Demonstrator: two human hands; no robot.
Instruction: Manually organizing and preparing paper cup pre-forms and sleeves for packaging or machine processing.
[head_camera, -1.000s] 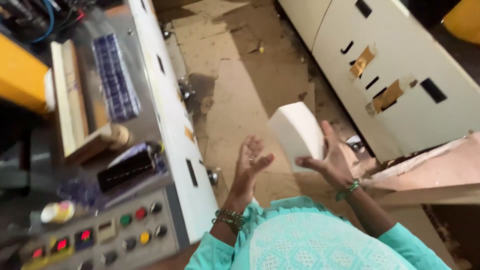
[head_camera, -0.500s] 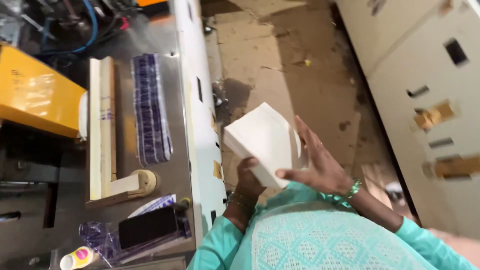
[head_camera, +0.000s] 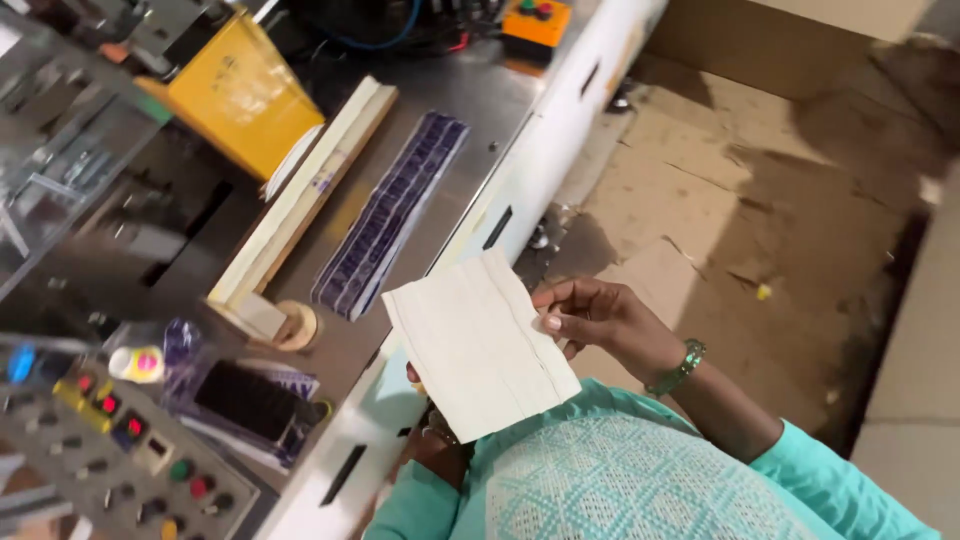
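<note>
Head view: both hands hold a white folded sheet (head_camera: 480, 345) up in front of the chest, over the edge of the machine table (head_camera: 520, 180). The right hand (head_camera: 590, 318) grips the sheet's right edge, thumb on the near face and fingers curled behind it, pinching the paper. The left hand (head_camera: 425, 400) is mostly hidden under the sheet's lower corner; only a little of it and a wrist bangle show, so I cannot tell how its fingers lie, though it seems to prop the sheet from below.

The sheet looks flat and squared, with fold lines running along it, and it touches nothing but the hands. It is not laid on the table, so as far as this shows, the sheet is picked up and straightened but not yet set anywhere.

On the table lie a purple printed strip (head_camera: 390, 230), a long pale wooden bar (head_camera: 300, 200) beside it, and a yellow box (head_camera: 235, 95) farther back. A panel of coloured buttons (head_camera: 120, 440) sits at the near left. Cardboard covers the floor (head_camera: 720, 210) to the right.
</note>
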